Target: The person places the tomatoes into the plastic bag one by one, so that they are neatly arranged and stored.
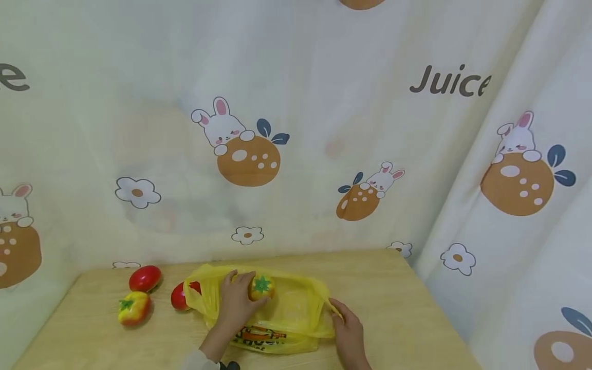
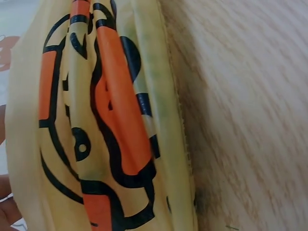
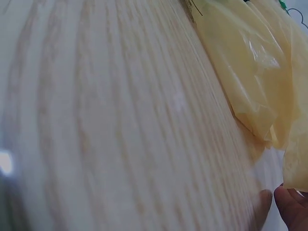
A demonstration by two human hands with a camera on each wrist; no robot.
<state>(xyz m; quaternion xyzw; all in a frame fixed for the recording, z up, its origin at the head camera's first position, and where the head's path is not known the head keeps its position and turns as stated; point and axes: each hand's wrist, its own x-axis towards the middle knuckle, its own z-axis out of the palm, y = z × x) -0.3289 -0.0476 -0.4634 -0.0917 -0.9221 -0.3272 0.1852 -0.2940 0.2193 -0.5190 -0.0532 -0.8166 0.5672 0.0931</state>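
A yellow plastic bag point(image 1: 296, 303) lies on the table with its mouth spread toward the back; orange and black print point(image 2: 120, 106) shows on its near side. Over the bag's opening, my left hand point(image 1: 235, 300) grips a yellow tomato-like fruit point(image 1: 262, 288) with a green star-shaped leafy top between thumb and fingers. At the bag's right end, my right hand point(image 1: 348, 329) pinches the rim between thumb and fingers. The right wrist view shows this hand's fingertips point(image 3: 291, 204) on the film. Only a bit of the left fingers point(image 2: 7, 211) appears in the left wrist view.
Left of the bag are a red fruit point(image 1: 145, 278) and a yellow-red fruit point(image 1: 134, 308) with a green top. Another red fruit point(image 1: 178, 297) sits against the bag's left edge, partly covered by it. A printed curtain point(image 1: 305, 205) hangs behind the wooden table point(image 1: 393, 308).
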